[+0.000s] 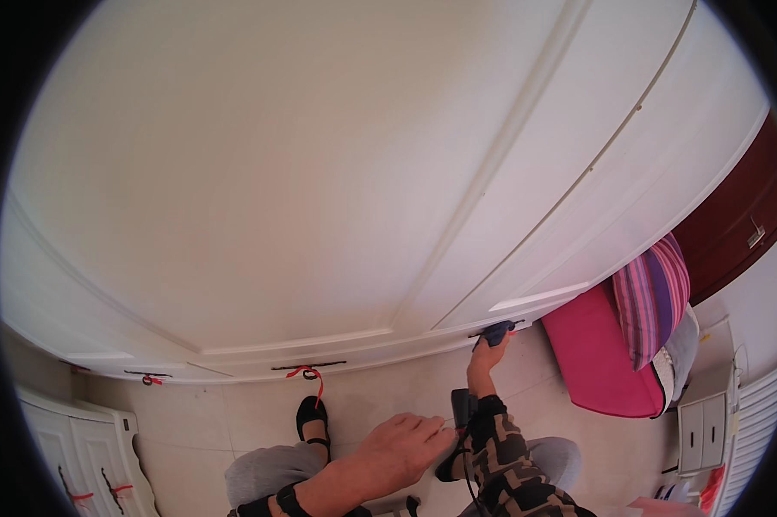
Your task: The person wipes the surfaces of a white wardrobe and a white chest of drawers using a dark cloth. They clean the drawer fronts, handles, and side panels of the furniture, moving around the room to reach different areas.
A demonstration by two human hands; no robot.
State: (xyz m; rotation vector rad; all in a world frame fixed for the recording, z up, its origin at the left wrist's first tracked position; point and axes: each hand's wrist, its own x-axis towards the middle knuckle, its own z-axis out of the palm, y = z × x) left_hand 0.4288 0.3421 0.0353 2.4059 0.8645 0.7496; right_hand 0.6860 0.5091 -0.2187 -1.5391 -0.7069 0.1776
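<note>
My right hand (488, 359) reaches forward and grips a dark blue cloth (497, 333), pressed over a dark metal drawer handle low on the white wardrobe (285, 194). A camouflage sleeve covers that forearm. Nearer to me, my left hand (404, 446) hangs bent in front of my body, its back towards the camera. Its palm is hidden, so what it may hold does not show. Just beyond its fingertips is a black box-shaped device (462, 407), with a cable running down by the right sleeve. A ring-shaped handle (309, 373) with a red ribbon is on the drawer front further left.
A pink cushioned piece (598, 352) carrying a striped pillow (653, 300) stands against the wardrobe's right side. A white cabinet (91, 446) with red-ribboned handles is at lower left. Small white drawers (703, 433) stand at right, near a dark red door (737, 207).
</note>
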